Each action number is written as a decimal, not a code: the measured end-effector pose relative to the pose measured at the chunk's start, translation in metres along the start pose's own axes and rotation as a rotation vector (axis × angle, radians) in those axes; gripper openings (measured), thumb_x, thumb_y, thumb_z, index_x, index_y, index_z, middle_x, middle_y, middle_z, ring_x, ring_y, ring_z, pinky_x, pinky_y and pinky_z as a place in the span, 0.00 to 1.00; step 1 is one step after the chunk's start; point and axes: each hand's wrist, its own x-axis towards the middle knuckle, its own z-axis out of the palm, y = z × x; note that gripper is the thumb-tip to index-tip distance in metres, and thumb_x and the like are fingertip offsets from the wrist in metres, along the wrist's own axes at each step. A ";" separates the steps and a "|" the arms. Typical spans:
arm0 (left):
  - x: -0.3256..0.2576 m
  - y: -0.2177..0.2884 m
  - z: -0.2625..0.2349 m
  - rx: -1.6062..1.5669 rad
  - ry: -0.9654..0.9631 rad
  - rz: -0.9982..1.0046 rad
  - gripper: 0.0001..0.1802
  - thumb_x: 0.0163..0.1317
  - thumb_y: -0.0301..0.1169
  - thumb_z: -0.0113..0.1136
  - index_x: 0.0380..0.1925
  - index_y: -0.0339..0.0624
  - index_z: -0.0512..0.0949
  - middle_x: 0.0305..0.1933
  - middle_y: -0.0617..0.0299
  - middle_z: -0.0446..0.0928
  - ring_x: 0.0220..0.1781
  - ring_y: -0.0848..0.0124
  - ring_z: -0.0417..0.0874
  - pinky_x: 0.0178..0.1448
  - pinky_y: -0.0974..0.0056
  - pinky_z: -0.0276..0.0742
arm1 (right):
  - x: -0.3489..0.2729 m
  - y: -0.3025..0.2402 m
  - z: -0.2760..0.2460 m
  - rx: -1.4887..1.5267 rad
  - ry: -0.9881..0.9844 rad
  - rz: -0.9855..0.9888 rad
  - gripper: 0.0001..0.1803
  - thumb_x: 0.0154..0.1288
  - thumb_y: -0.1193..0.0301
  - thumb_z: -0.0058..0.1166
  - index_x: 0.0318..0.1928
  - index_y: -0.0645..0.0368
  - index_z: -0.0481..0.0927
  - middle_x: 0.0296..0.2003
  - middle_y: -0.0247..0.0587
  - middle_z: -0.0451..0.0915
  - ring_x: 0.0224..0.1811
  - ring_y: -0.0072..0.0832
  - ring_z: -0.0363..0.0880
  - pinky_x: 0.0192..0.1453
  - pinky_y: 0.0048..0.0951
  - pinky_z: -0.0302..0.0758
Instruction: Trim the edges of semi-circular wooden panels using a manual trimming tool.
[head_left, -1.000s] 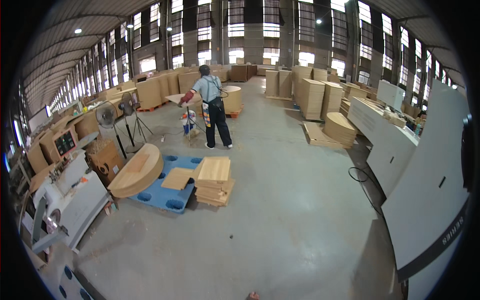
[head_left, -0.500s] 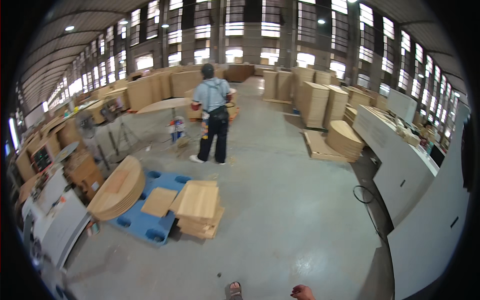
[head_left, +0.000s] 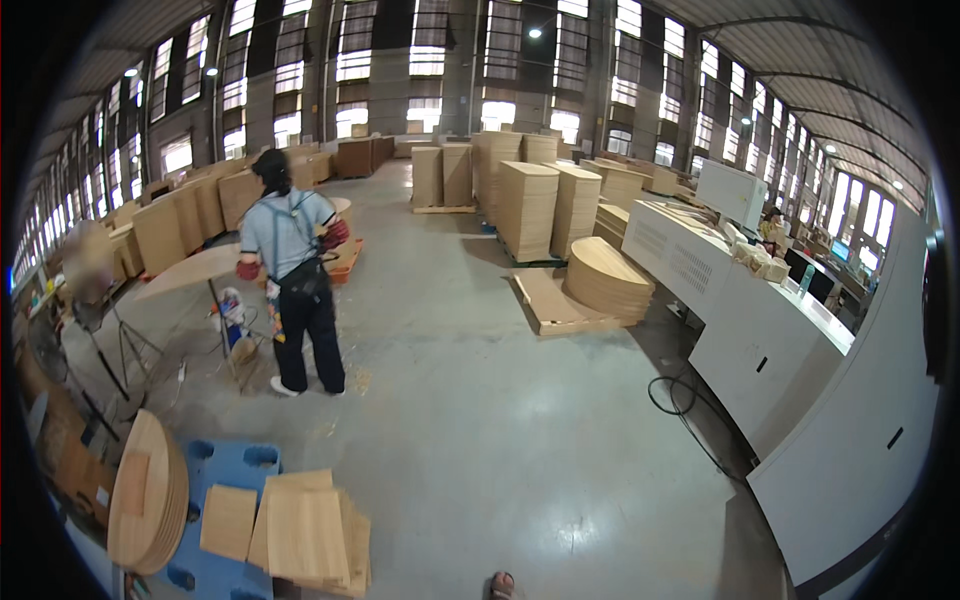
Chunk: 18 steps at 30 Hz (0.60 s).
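Note:
Neither of my hands shows in the head view now. At the lower edge only the front of my sandalled foot [head_left: 502, 584] comes into the picture. Ahead to the left lies a blue plastic pallet [head_left: 212, 462] on the floor. It carries a stack of half-round wooden boards [head_left: 150, 495] and a flat square board [head_left: 228, 521]. An uneven stack of rectangular wooden boards [head_left: 308, 530] sits by the pallet's right side.
Farther left, a co-worker [head_left: 290, 260] in red gloves stands at a round-edged tabletop [head_left: 190, 272]. A long white machine cabinet [head_left: 765, 365] lines the right, with a black cable [head_left: 680, 395] on the floor beside it. Ahead are curved boards [head_left: 608, 280] and tall board stacks [head_left: 528, 212].
My view has swung right and moved forward, so the pallet and co-worker sit nearer and farther left. My right hand, at the lower edge before, has left the picture.

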 end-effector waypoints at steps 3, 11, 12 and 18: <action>0.101 0.039 0.000 0.002 -0.031 -0.103 0.18 0.58 0.33 0.54 0.47 0.37 0.80 0.44 0.43 0.81 0.51 0.49 0.81 0.56 0.55 0.75 | 0.044 -0.034 0.013 -0.110 -0.049 -0.145 0.09 0.54 0.74 0.56 0.34 0.65 0.84 0.29 0.45 0.83 0.29 0.34 0.80 0.36 0.39 0.77; 0.244 0.039 0.005 -0.177 -0.242 -0.306 0.20 0.66 0.35 0.54 0.54 0.38 0.78 0.51 0.50 0.81 0.51 0.62 0.81 0.55 0.58 0.76 | 0.294 -0.277 0.026 -0.115 -0.206 -0.059 0.15 0.54 0.67 0.59 0.35 0.69 0.83 0.26 0.49 0.83 0.26 0.37 0.79 0.29 0.38 0.76; 0.283 0.094 -0.007 -0.192 -0.255 -0.311 0.20 0.66 0.35 0.54 0.54 0.38 0.78 0.51 0.50 0.81 0.51 0.62 0.81 0.55 0.58 0.76 | 0.323 -0.323 0.017 -0.347 -0.110 -0.239 0.14 0.53 0.69 0.60 0.36 0.67 0.83 0.26 0.47 0.83 0.27 0.37 0.79 0.32 0.37 0.77; 0.416 0.192 -0.053 -0.118 -0.159 -0.252 0.15 0.64 0.35 0.54 0.45 0.37 0.81 0.40 0.49 0.83 0.45 0.61 0.83 0.49 0.56 0.76 | 0.442 -0.683 0.033 -0.416 -0.059 -0.688 0.14 0.51 0.74 0.60 0.40 0.64 0.82 0.32 0.47 0.84 0.33 0.36 0.82 0.39 0.35 0.80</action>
